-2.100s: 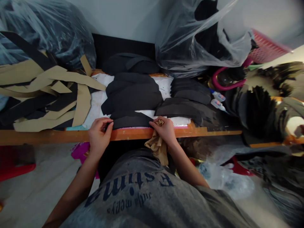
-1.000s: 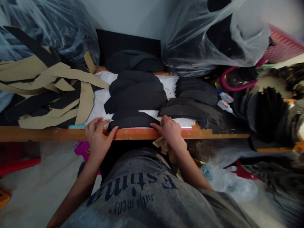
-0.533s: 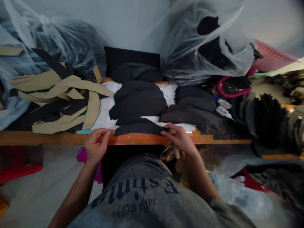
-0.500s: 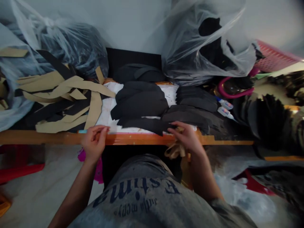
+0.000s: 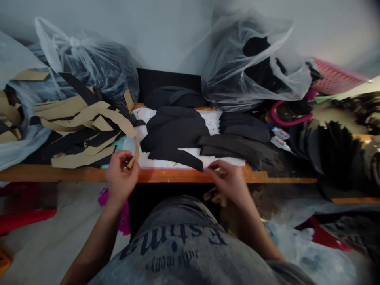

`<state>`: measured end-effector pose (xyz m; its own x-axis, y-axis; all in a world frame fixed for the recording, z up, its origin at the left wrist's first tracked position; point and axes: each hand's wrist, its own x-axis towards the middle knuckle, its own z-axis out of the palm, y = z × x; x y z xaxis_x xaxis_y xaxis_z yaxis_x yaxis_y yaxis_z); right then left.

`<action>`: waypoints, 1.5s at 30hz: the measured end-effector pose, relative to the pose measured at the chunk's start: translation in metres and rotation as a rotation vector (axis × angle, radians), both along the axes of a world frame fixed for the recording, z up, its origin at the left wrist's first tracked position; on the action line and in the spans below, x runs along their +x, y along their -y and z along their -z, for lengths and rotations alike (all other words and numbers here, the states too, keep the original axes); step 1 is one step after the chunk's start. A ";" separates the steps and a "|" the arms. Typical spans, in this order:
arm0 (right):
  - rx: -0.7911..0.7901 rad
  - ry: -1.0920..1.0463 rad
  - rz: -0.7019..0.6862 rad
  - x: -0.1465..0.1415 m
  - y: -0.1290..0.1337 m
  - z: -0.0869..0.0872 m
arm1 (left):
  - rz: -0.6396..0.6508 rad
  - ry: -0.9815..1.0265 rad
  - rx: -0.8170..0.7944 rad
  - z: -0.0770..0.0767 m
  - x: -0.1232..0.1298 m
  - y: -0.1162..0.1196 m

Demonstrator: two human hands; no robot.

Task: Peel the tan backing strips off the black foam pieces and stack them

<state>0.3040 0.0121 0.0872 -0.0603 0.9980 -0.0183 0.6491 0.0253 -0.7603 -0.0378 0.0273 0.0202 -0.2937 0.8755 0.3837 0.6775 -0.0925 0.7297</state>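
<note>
My left hand (image 5: pixel 122 171) pinches a narrow tan strip (image 5: pixel 135 152) at the front edge of the bench, beside a pile of tan and black strips (image 5: pixel 77 114). My right hand (image 5: pixel 227 178) is closed, its fingertips at the right end of a curved black piece (image 5: pixel 178 156) that lies on white paper (image 5: pixel 142 160). Whether those fingers grip the piece is hard to make out. Behind it lies a stack of black pieces (image 5: pixel 175 128). More black pieces (image 5: pixel 228 146) fan out to the right.
Clear plastic bags of dark material (image 5: pixel 109 63) (image 5: pixel 228 75) stand at the back. Two small bottles (image 5: pixel 279 138), a magenta-rimmed item (image 5: pixel 273 114) and a pink basket (image 5: pixel 335 75) are on the right. An orange edge (image 5: pixel 172 175) runs along the bench front.
A tan strip now shows in my left hand. My right fingers have closed and come to the end of the front black piece. The view has shifted slightly.
</note>
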 end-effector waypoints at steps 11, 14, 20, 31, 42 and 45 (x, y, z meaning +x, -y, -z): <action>-0.042 -0.468 -0.128 -0.091 -0.001 0.016 | 0.357 -0.267 0.321 -0.021 0.080 0.037; -0.077 -0.529 -0.123 -0.086 -0.001 0.015 | 0.420 -0.296 0.345 -0.021 0.080 0.038; -0.156 -0.612 -0.176 -0.079 -0.002 0.003 | 0.484 -0.331 0.398 -0.022 0.077 0.037; -0.483 -1.063 -0.196 -0.083 -0.002 0.010 | 0.834 -0.212 0.330 -0.042 0.058 0.028; -0.550 -1.203 -0.269 -0.079 0.002 0.015 | 0.854 -0.308 0.417 -0.051 0.055 0.022; -0.554 -1.230 -0.267 -0.080 0.001 0.019 | 0.889 -0.312 0.393 -0.049 0.051 0.020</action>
<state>0.2242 0.0110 0.0684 -0.5145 0.8333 -0.2022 -0.4201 -0.4505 -0.7878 0.0136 0.0069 0.0692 0.5634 0.5235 0.6392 0.4018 -0.8496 0.3417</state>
